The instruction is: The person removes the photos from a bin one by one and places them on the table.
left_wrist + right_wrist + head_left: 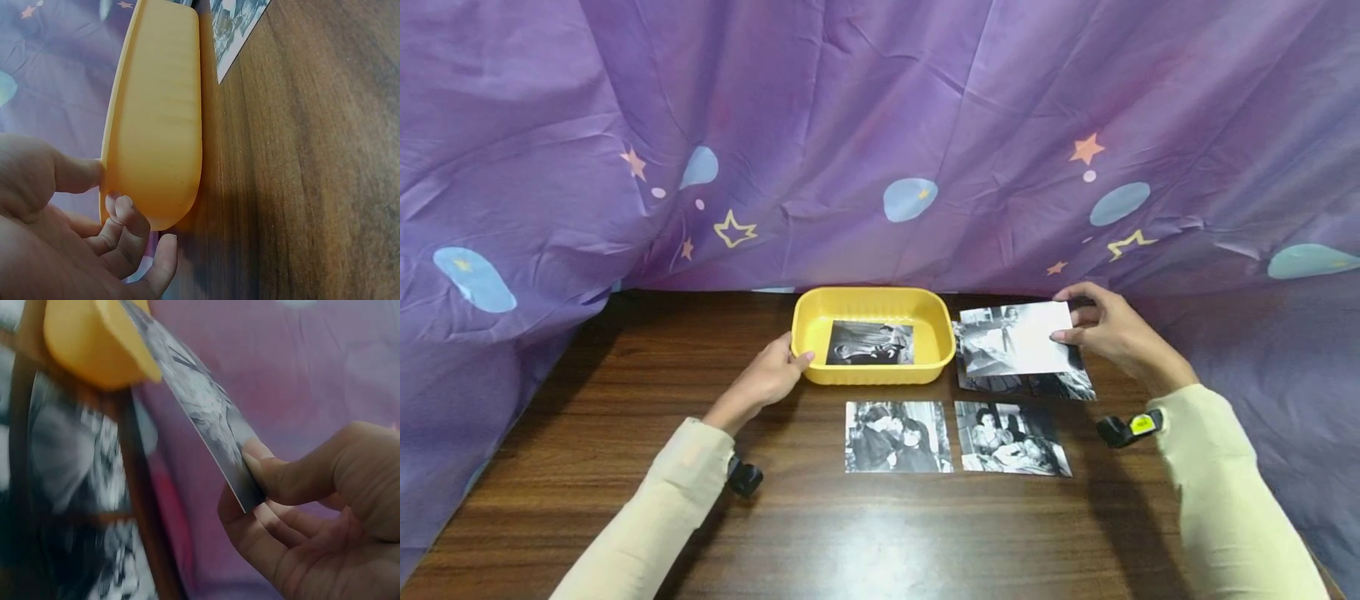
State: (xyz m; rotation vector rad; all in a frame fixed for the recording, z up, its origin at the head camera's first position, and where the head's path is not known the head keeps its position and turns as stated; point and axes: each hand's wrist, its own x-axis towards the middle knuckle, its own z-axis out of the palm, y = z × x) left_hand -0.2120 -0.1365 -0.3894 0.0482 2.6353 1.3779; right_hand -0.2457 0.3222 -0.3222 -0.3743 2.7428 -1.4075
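My right hand (1108, 327) pinches a black-and-white photo (1015, 340) at its right edge, thumb on the picture side and fingers behind. In the right wrist view that photo (203, 406) is raised above the table, tilted, near the yellow basket's end. My left hand (769, 373) grips the left end of the yellow plastic basket (872, 375), its thumb at the rim; in the left wrist view the thumb (78, 174) presses the rim while the other fingers curl against the outer wall. Inside the basket lies one photo (871, 343).
Two photos lie in front of the basket, a group portrait (897, 437) and a bedside scene (1012, 439). More photos (1066, 385) lie partly hidden under the held one. Behind the brown wooden table (700, 533) hangs a purple curtain (835, 150) with stars.
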